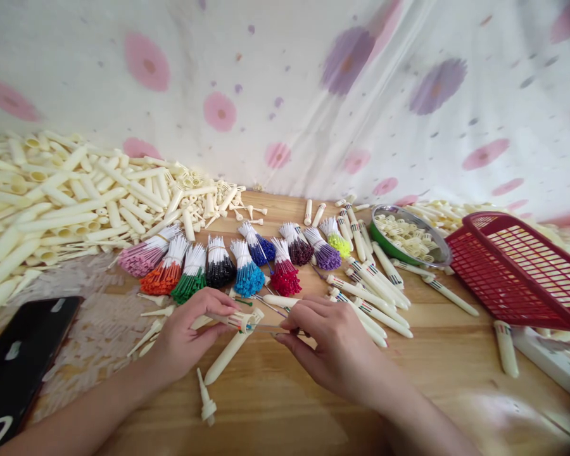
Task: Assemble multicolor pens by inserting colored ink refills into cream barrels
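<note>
My left hand [194,326] pinches a short cream multicolour pen barrel [237,322] with coloured slots round it. My right hand [325,345] is closed on a thin ink refill [266,327] whose tip is at the barrel's open end; whether it is inside I cannot tell. Just beneath, a longer cream pen tube [228,360] lies slanted on the wood, with a pointed cream plastic part [206,400] nearer me. Beyond my hands stand bundles of refills, among them red [285,275], light blue [249,278], black [218,269] and green [189,282] ones.
A big heap of cream pen tubes [52,202] fills the left back. Assembled pens [375,285] lie right of centre, near a green-sided metal bowl [377,235] of small cream parts. A red plastic basket [517,266] leans at right. A black phone [26,354] lies at left.
</note>
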### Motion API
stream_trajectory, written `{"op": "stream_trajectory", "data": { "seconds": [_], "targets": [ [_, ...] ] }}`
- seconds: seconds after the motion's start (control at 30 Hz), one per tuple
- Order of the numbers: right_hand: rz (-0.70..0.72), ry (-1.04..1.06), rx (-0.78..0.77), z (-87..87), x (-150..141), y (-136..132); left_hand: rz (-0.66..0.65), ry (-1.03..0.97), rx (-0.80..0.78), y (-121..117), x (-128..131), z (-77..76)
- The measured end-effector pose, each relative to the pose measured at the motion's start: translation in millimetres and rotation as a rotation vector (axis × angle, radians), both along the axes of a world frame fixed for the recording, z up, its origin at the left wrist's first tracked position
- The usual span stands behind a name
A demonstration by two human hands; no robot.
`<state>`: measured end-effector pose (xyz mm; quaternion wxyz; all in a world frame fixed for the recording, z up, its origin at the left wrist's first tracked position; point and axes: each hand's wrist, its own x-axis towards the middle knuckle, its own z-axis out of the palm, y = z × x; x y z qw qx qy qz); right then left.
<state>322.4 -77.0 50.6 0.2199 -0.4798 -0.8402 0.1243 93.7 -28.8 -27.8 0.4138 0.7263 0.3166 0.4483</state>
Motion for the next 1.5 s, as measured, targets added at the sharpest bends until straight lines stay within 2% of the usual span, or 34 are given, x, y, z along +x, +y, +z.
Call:
{"op": "stream_trajectory", "data": {
  "seconds": [0.37, 0.6, 0.77, 0.93, 1.13, 1.3, 1.5],
  "targets": [
    [0.037, 0.0, 0.019, -0.1, 3.6, 0.4, -0.052, -0.009, -0.099, -1.1, 0.3, 2.0],
    [0.049, 0.032, -0.03, 1.5, 9.4, 2.9, -0.118, 0.093, -0.191, 0.4, -0.8, 6.3],
    [0.114, 0.062, -0.06, 2.0, 11.5, 5.0, -0.22, 0.198, -0.142, 2.6, -2.3, 8.2],
    [0.141, 0.095, 0.024, -0.7, 10.2, 5.5, -0.26, 0.23, -0.126, 2.8, -2.9, 12.8],
    [0.128, 0.113, 0.015, 2.5, 13.4, 5.2, -0.223, 0.153, -0.261, 1.1, -1.0, 14.7],
    [0.148, 0.086, 0.026, 6.6, 14.7, 2.0, -0.241, 0.034, -0.369, 0.1, 0.2, 14.3],
    [0.175, 0.074, 0.045, 8.6, 10.1, -0.2, -0.274, -0.019, -0.419, 0.0, 0.3, 13.2]
  ]
}}
